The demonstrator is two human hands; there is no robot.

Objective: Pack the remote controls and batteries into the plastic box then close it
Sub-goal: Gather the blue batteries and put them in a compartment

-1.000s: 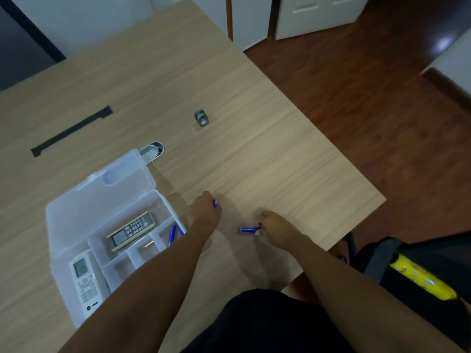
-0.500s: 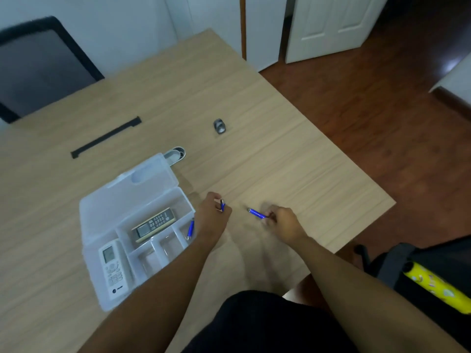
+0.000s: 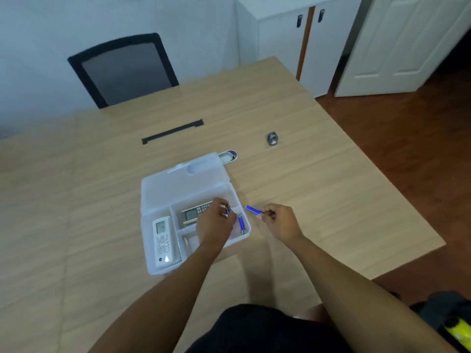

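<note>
A light wooden table [image 3: 293,189] fills most of the view, with a black mesh-backed chair [image 3: 122,70] pushed in at its far edge. On the table sits the clear plastic box [image 3: 158,189], its lid folded back flat and its divided tray open toward the person. A white remote [image 3: 164,239] lies in the long left compartment, and a beige remote [image 3: 195,212] lies at an angle in the rear compartment, partly hidden by the left hand [image 3: 214,225]. That hand hovers over the tray's right side, fingers pinched around a blue battery [image 3: 227,210] held above the compartments. Another blue battery [image 3: 241,223] rests in the right-hand compartment, just beside the hand. The right hand [image 3: 280,221] sits just outside the box's right wall, fingertips gripping a third blue battery [image 3: 252,210] that points toward the box. Farther back lie a thin black strip [image 3: 172,131], a small oval grey object [image 3: 227,156] behind the lid, and a small grey roll-like object [image 3: 272,139].
</note>
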